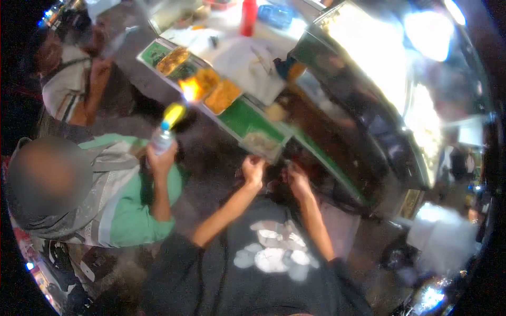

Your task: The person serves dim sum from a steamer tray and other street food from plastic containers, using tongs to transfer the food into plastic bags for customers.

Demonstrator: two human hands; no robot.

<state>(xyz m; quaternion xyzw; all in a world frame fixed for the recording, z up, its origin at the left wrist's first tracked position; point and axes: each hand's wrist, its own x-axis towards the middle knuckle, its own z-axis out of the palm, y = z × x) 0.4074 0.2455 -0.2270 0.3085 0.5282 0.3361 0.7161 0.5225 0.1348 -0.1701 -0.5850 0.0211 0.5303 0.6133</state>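
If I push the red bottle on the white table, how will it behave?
The red bottle looks tall and narrow, so a high push would probably tip it. Once down, it may roll, as its side seems rounded. I cannot tell its weight.

Left hand (253, 171) at near edge of the green tray (244, 122), right hand (297, 178) just beside. Co-worker's hand (162, 152) grips torch (167, 136), flame lit over tray.
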